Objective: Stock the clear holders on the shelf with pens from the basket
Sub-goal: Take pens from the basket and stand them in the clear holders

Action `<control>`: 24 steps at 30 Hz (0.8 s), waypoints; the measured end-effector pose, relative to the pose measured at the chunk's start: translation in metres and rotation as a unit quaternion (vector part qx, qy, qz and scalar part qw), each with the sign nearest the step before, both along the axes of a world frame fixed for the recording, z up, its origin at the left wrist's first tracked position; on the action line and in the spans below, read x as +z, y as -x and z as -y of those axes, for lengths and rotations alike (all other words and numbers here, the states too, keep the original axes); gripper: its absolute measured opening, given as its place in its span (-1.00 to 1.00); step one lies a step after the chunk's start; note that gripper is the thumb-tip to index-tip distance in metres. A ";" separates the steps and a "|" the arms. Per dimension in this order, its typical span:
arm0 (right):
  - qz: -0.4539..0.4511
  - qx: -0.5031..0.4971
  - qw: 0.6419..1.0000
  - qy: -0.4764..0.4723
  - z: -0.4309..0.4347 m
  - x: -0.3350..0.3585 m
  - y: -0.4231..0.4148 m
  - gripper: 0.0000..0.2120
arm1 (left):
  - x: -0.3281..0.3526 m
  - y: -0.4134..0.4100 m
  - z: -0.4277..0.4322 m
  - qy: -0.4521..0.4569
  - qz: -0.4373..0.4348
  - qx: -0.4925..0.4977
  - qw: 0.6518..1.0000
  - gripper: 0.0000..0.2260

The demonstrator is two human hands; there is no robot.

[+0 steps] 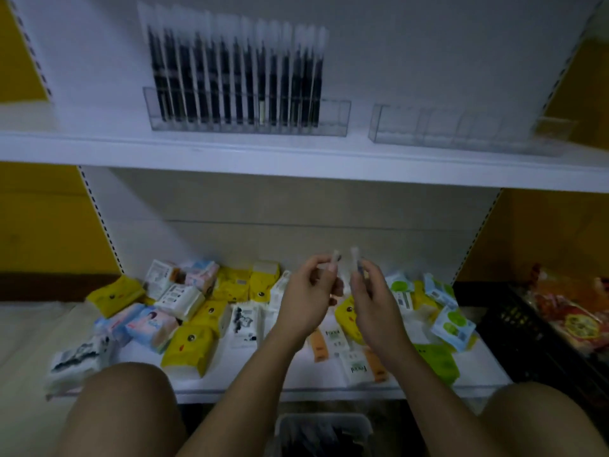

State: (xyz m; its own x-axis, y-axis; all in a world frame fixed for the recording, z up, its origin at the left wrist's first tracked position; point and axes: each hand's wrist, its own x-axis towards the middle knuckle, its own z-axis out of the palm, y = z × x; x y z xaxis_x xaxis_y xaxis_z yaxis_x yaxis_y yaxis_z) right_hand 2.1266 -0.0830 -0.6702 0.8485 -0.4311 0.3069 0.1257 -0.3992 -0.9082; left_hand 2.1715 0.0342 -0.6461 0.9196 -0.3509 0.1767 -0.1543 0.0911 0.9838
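Observation:
My left hand (308, 293) and my right hand (372, 296) are raised side by side in front of the lower shelf. Each pinches a pen with a frosted cap: the left pen (336, 258), the right pen (355, 268). On the upper shelf the left clear holder (333, 118) stands packed with several upright black pens (237, 77), with only its right end bare. The right clear holder (461, 133) holds no pens. A grey basket (324, 433) with dark pens sits on the floor between my knees.
The lower shelf (296, 380) is strewn with several tissue and wipe packets in yellow, white, blue and green. A black crate (514, 328) with red snack bags stands at the right. My bare knees frame the basket.

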 end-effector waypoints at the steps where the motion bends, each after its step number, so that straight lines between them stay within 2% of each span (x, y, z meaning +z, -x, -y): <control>1: 0.022 0.001 1.000 0.020 -0.002 0.012 0.000 -0.83 | 0.011 -0.002 -0.001 0.009 0.001 0.002 1.000 -0.84; 7: 0.088 0.021 0.995 0.035 -0.006 0.075 -0.008 -0.77 | 0.078 -0.013 -0.007 0.047 0.038 -0.024 0.998 -0.94; 12: 0.138 0.042 0.988 0.048 -0.003 0.135 -0.015 -0.67 | 0.139 -0.022 -0.018 -0.020 0.167 0.030 0.985 -0.91; 15: 0.155 0.071 0.985 0.028 0.001 0.168 -0.021 -0.74 | 0.176 -0.026 -0.021 -0.051 0.210 0.045 0.975 -0.85; 20: 0.190 0.035 0.975 0.114 0.007 0.219 -0.035 -0.75 | 0.227 -0.033 -0.019 -0.059 0.285 0.035 0.956 -0.71; 22: 0.199 0.026 0.972 0.125 0.007 0.236 -0.042 -0.68 | 0.242 -0.039 -0.016 -0.074 0.321 0.052 0.943 -0.71; 24: 0.210 0.036 0.970 0.121 0.009 0.250 -0.051 -0.71 | 0.256 -0.046 -0.013 -0.096 0.353 0.081 0.927 -0.75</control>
